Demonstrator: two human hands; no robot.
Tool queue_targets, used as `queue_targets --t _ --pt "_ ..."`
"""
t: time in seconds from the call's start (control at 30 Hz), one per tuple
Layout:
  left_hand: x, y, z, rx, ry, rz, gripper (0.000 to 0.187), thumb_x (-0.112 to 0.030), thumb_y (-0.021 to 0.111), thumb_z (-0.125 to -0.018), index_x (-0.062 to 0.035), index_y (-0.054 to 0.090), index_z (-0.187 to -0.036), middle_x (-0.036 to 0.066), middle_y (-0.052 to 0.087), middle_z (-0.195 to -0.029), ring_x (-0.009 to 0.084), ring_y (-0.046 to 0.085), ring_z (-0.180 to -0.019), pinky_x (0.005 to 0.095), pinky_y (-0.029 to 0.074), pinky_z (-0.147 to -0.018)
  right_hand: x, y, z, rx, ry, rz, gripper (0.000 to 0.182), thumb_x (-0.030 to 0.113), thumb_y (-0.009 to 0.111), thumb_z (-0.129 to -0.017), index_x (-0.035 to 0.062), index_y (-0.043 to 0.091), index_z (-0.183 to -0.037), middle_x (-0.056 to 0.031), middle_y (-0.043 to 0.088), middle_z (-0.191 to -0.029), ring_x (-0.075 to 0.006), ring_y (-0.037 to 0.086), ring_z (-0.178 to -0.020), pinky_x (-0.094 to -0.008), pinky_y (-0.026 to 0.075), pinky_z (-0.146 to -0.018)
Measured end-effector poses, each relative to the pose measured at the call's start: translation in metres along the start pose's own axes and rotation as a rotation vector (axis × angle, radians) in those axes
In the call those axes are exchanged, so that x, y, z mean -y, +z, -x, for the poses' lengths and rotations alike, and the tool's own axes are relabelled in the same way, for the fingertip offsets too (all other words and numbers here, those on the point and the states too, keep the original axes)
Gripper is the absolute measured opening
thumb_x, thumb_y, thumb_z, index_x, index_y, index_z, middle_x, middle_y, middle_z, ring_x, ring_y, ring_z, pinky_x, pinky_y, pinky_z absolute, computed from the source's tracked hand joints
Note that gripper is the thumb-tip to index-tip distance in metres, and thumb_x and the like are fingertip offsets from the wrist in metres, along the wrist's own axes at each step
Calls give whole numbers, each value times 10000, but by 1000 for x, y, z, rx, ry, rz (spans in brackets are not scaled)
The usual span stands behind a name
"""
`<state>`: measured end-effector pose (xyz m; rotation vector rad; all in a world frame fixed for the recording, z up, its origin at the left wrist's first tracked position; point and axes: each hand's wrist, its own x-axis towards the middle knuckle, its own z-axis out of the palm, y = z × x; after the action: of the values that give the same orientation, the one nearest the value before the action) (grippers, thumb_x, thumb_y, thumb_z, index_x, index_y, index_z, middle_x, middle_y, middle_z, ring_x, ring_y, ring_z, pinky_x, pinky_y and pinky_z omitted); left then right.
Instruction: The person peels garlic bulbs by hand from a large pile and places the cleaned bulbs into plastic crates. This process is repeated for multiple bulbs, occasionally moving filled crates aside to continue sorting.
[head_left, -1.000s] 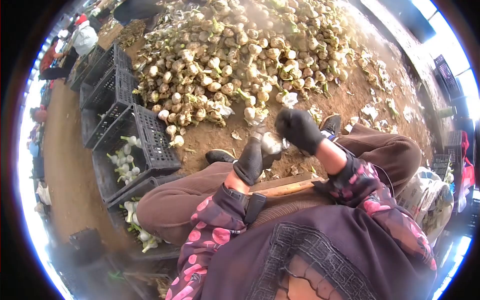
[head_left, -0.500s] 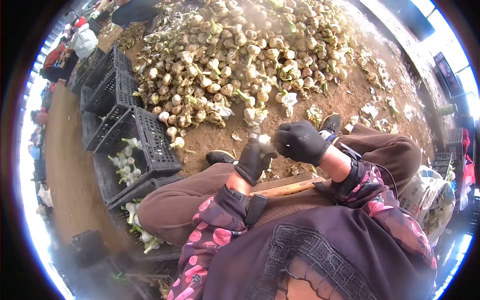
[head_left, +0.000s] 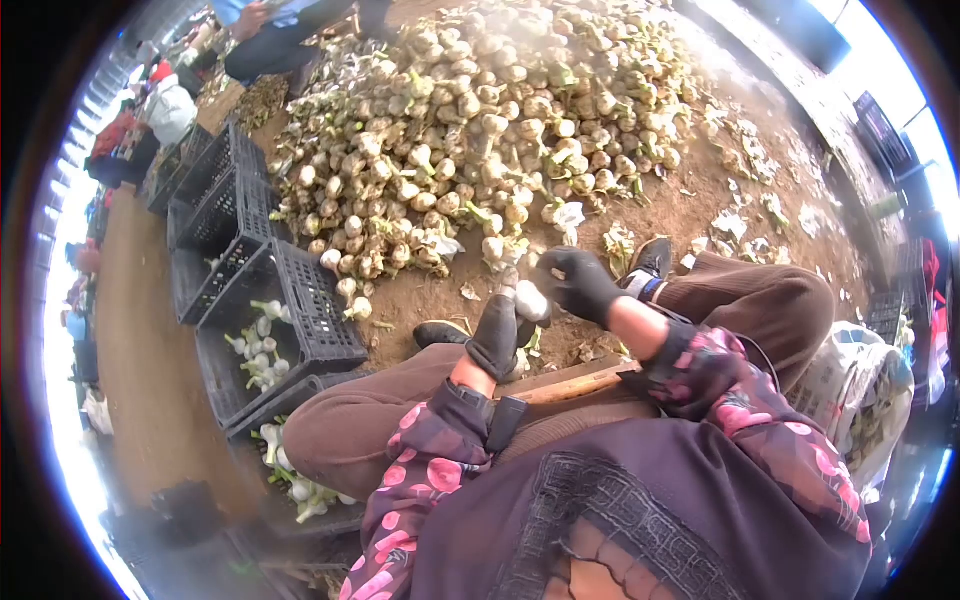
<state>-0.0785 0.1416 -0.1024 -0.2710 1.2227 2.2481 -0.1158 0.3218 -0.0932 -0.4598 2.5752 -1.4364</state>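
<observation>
Garlic bulb (head_left: 530,301), white and rounded, held at the centre of the view in the left hand (head_left: 497,335). The left fingers, in a dark glove, pinch the bulb, which shows at their upper end. The right hand (head_left: 580,285), similarly gloved, lies at 2 o'clock from the bulb and just beside it, its fingers curled inward; whether they are pressed together or pinch anything cannot be told. Clock directions are taken from the bulb.

At 12 o'clock, a broad pile of garlic (head_left: 470,140) lies on bare earth (head_left: 700,205); loose husks (head_left: 732,222) are scattered at 2 o'clock. At 9 o'clock, a black crate (head_left: 318,300) contains bulbs with green stems (head_left: 262,350); further crates (head_left: 222,190) stand in a row at 10 o'clock. A wooden piece (head_left: 575,385) lies across the lap at 5 o'clock. Dark shoes (head_left: 653,260) are visible at 9 and 2 o'clock. A pale sack (head_left: 850,385) stands between 3 and 4 o'clock. Between 10 and 11 o'clock, a person in light blue (head_left: 285,12) is partly visible beside the pile.
</observation>
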Motion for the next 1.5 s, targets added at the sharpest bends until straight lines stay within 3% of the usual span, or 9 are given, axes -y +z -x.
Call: queue_targets --t 0.1,0.3,0.37,0.57,0.77,0.83,0.97,1.23,1.5 --pt "-21 19 31 102 22 20 387 -437 396 -939 -92 566 -978 49 628 -846 123 605 -705 286 514 -637 -47 6 -16 176 383 603 301 304 616 -795 31 683 -903 -189 653 -960 -351 609 -956 -393 483 -837" --pt "-130 -10 174 -679 839 -444 290 -174 333 -971 4 510 -1118 113 570 -1097 183 564 -981 317 490 -860 -201 -9 -31 664 416 766 415 371 599 -786 59 655 -1054 -156 641 -1093 -336 606 -1019 -368 484 -874" --pt "-153 -22 206 -927 969 -708 292 -172 346 -969 5 514 -1129 115 563 -1116 186 559 -999 316 482 -872 -175 -21 -40 76 856 390 381 331 603 -772 54 655 -1027 -167 649 -1059 -334 608 -1017 -375 481 -872" --pt "-184 -60 249 -1289 1024 -907 305 -169 384 -961 11 525 -1162 123 544 -1172 194 544 -1051 316 458 -909 -128 -9 -106 -229 414 346 221 233 594 -799 58 640 -925 -181 646 -902 -337 611 -891 -405 464 -786" --pt "-172 -45 156 -1015 869 -866 324 -165 422 -953 16 537 -1196 131 524 -1228 202 530 -1104 315 434 -946 -117 36 -201 -317 100 373 323 297 605 -809 86 581 -1052 -187 604 -994 -365 564 -979 -433 446 -849" --pt "-159 -19 99 -802 683 -1024 291 -148 490 -934 3 559 -1173 116 536 -1201 182 513 -1115 299 409 -975 -119 46 -224 -111 341 430 304 283 608 -796 121 606 -1054 -182 636 -1010 -377 591 -952 -458 463 -822" --pt "-105 9 11 -555 435 -527 430 -169 528 -895 -36 434 -1292 98 509 -1157 185 503 -1070 312 433 -918 -101 35 -212 -215 148 398 211 255 584 -822 74 643 -914 -188 659 -890 -389 617 -843 -460 485 -753" --pt "-30 -24 -20 -384 331 -644 539 -30 493 -860 -77 351 -1378 120 488 -1223 199 525 -1064 311 451 -879 -5 -3 -114 420 86 -170 281 302 608 -870 29 668 -838 -93 636 -686 -154 589 -649 -321 460 -627" --pt "-42 5 8 22 228 499 354 -162 408 -919 -72 467 -1256 112 569 -1145 238 582 -1029 397 484 -886 29 9 -61 458 -83 -873 670 157 727 -807 68 345 -1350 -59 458 -1255 -128 439 -1150 -295 449 -905"
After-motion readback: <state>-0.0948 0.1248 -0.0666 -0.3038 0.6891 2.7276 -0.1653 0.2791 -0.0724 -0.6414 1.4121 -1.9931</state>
